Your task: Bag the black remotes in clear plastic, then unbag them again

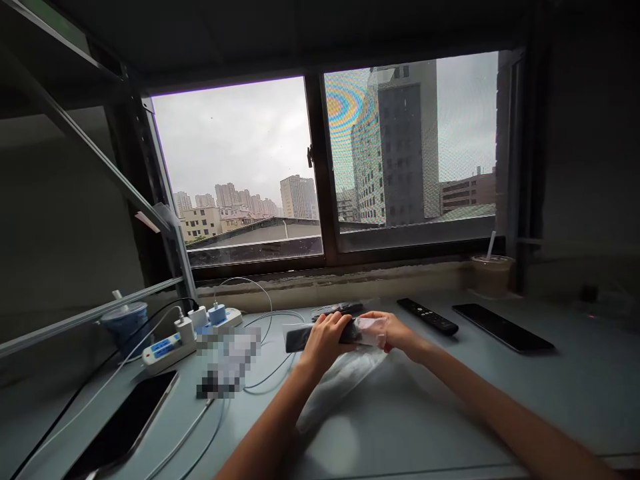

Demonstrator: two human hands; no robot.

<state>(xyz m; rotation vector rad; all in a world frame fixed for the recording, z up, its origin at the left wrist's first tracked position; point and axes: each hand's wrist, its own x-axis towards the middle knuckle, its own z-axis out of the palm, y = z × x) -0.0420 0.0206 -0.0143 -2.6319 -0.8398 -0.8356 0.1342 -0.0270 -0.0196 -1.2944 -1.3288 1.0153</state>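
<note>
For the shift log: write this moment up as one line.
left hand: grips remote | right hand: holds clear bag over the remote's end | desk: second remote, power strip, phone

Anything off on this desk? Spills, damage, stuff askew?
No spills or damage visible. Left hand and right hand hold a black remote half inside a clear bag. Only untidy bit: white cables loop loosely from the power strip across the desk, and a phone lies angled near the front-left edge.

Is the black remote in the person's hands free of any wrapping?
No, one end of the remote sits inside a clear plastic bag.
</note>
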